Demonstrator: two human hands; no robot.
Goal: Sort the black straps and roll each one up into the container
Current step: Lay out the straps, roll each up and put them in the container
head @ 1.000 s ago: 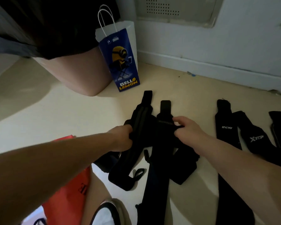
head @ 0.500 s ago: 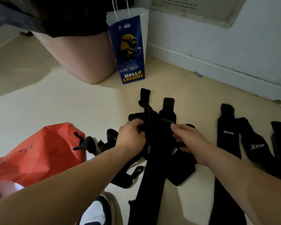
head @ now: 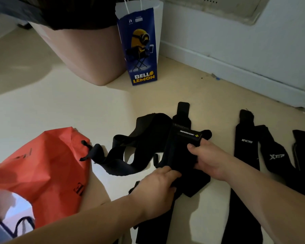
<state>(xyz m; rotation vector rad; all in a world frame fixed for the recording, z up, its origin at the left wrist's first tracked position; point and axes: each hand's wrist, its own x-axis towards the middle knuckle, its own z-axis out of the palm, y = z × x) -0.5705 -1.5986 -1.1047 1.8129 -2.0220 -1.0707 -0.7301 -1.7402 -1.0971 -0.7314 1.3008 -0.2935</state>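
A black strap with a white label [head: 179, 147] lies on the floor in the middle, over other black straps. My left hand [head: 156, 187] grips its near part, fingers curled round the edge. My right hand [head: 208, 158] holds the strap's right side just below the label, thumb on top. A twisted black strap [head: 130, 155] lies loose to the left. Three more black straps [head: 246, 143] lie side by side at the right, two with white logos. An orange bag [head: 42, 166] sits open at the lower left.
A blue paper gift bag [head: 141, 48] stands against the white wall at the back. A pink rounded bin [head: 84, 55] is beside it. The pale floor [head: 60, 110] spreads to the left. A white baseboard [head: 236, 71] runs along the right.
My left hand has come back toward me along the strap. The narrow strap that lay over the pile now lies twisted to the left. The labelled strap end shows on top.
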